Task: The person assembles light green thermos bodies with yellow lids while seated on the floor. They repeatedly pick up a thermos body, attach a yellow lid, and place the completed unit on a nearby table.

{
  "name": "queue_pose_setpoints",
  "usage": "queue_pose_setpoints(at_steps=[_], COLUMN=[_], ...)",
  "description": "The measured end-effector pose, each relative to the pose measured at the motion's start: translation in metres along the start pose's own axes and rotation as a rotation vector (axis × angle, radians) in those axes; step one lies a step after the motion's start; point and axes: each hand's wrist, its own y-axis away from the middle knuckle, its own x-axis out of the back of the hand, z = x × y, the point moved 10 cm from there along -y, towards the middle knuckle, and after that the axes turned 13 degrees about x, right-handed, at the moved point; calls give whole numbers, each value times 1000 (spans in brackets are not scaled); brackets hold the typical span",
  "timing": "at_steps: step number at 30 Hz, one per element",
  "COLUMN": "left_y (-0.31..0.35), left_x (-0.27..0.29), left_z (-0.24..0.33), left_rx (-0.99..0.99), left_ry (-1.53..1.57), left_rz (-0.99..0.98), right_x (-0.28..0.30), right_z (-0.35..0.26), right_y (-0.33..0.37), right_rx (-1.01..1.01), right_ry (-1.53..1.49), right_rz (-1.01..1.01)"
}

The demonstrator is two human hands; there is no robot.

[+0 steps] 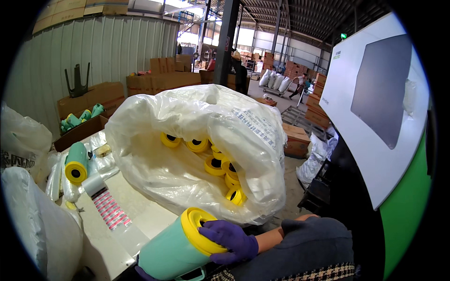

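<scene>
A mint-green plastic jug (171,248) with a wide yellow collar (192,229) lies tilted at the lower middle, its collar end up and to the right. My right hand (233,241), in a purple glove, is closed on that collar, fingers over the dark opening. Of my left hand (144,274) only a purple-gloved sliver shows against the jug's base; the jug hides the rest. A side handle (194,273) sticks out at the bottom edge. Beyond the jug, a big white plastic sack (154,182) gapes open, with several yellow collared pieces (214,165) inside.
A roll of red-and-white labels (111,208) runs across the white table (140,196). Another green jug (77,161) lies at left, near a carton (84,132) of green pieces. White sacks (40,225) crowd the left edge; a white-and-green machine (365,93) stands right.
</scene>
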Motion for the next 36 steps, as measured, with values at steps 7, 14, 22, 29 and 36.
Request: queue_pose_setpoints(at_steps=[7, 14, 22, 29, 36], left_y=[10, 26, 30, 53, 60], left_x=[-3, -44, -40, -71, -79], left_z=[-7, 21, 9, 86, 121], left_rx=[70, -313, -235, -560, -590], left_ry=[72, -812, -726, -1137, -1048], left_rz=[71, 117, 163, 299, 381], right_x=[4, 5, 21, 14, 102], right_z=[-7, 35, 116, 94, 89], right_y=[-7, -6, -35, -55, -66], right_rx=[-38, -161, -410, -289, -38], right_ry=[55, 11, -168, -285, 340], right_rz=[32, 41, 7, 127, 251])
